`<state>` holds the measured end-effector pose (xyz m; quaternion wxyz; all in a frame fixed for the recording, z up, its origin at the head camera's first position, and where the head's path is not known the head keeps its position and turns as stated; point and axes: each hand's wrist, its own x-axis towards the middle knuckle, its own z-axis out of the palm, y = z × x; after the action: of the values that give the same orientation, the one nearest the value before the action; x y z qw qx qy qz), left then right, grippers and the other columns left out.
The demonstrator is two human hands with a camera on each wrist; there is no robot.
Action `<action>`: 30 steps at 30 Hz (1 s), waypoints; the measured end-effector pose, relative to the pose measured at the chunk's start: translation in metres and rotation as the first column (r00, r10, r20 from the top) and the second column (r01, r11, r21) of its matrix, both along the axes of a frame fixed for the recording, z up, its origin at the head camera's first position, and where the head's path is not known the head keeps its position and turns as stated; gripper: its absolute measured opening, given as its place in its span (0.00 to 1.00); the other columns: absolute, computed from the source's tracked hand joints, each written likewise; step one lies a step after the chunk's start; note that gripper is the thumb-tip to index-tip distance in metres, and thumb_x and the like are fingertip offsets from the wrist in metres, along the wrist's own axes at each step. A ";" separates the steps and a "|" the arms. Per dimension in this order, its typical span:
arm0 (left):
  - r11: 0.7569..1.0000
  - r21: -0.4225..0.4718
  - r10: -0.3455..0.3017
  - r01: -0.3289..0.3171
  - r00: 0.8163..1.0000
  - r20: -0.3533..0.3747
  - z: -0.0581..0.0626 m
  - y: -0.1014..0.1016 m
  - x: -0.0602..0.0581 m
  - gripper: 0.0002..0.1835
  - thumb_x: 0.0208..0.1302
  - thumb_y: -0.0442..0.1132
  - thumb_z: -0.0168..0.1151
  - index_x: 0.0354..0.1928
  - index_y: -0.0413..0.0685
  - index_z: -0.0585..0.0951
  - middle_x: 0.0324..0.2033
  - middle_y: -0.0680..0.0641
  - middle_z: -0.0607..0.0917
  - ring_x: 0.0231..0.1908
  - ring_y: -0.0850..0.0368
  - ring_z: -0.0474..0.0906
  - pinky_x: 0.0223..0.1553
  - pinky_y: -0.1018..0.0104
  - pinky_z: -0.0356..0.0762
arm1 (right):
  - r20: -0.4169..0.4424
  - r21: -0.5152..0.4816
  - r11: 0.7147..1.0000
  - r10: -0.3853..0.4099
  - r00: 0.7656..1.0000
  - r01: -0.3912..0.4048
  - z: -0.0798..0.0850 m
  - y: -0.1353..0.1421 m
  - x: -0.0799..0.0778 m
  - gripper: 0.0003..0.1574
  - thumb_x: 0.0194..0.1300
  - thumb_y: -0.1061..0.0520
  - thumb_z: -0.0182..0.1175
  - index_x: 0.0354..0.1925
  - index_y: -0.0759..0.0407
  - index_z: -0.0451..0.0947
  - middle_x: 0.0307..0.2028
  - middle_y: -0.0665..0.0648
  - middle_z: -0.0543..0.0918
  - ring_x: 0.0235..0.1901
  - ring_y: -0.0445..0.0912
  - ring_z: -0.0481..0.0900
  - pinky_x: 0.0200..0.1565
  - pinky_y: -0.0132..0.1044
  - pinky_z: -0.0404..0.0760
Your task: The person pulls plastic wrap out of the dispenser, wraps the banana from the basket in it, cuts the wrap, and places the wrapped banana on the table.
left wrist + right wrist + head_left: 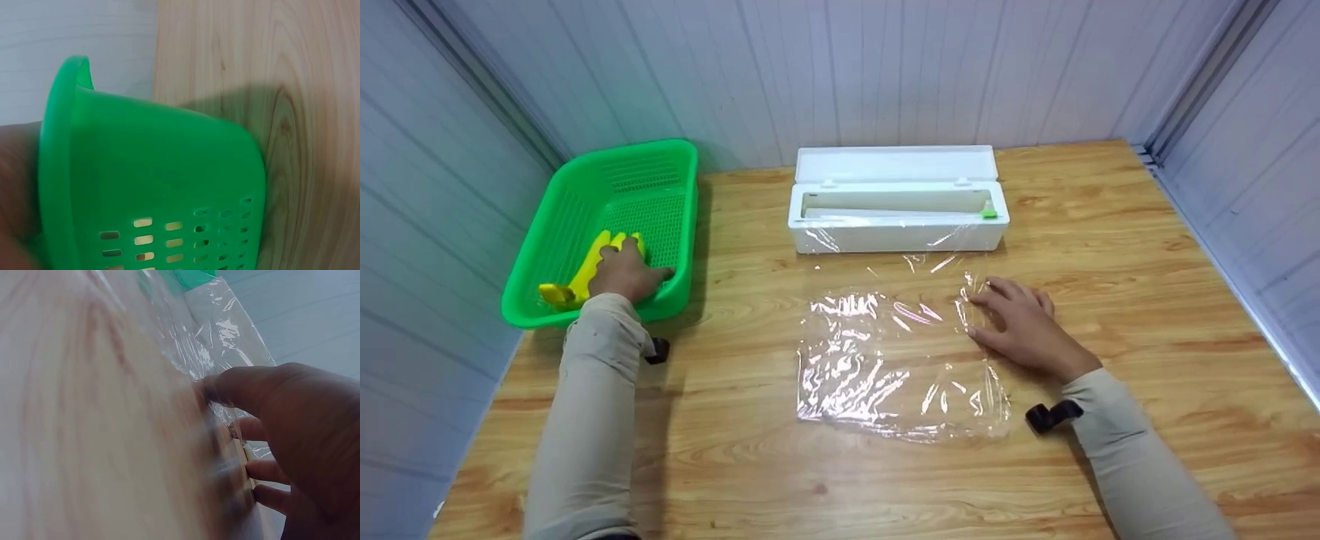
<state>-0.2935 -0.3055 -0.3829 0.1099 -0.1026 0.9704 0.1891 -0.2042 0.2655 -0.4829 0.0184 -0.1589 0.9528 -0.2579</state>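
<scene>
My left hand (624, 274) reaches over the near rim of a green plastic basket (688, 202). Its fingers lie over a yellow bunch of bananas (585, 276), hiding part of it, while the thumb is spread away toward the basket's right side. The left wrist view shows the outside of the basket (157, 163), with a blurred piece of the hand at the left edge. My right hand (1024, 326) is low over the table with fingers spread, fingertips at the right edge of a clear sheet of plastic wrap (855, 360). The wrap (228, 332) lies wrinkled around the thumb and fingertips.
Behind the wrap stands a white wrap dispenser box (896, 238) with its lid (896, 163) raised and a small green cutter slider (988, 214) at the right of its slot. Film runs from its front onto the wooden table (750, 465). Pale panel walls (870, 75) enclose the table.
</scene>
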 end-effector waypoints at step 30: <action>0.999 -0.046 0.015 -0.009 0.989 0.144 0.004 -0.021 0.000 0.37 0.69 0.56 0.53 0.60 0.24 0.62 0.47 0.25 0.65 0.48 0.29 0.64 0.49 0.34 0.68 | 0.000 -0.006 1.000 -0.009 1.000 0.009 -0.001 0.000 0.000 0.37 0.65 0.39 0.65 0.67 0.51 0.73 0.73 0.65 0.59 0.72 0.67 0.51 0.66 0.71 0.36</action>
<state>-0.2933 -0.3260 -0.3792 0.1764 -0.1243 0.9633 0.1599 -0.2043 0.2655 -0.4836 0.0169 -0.1548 0.9527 -0.2608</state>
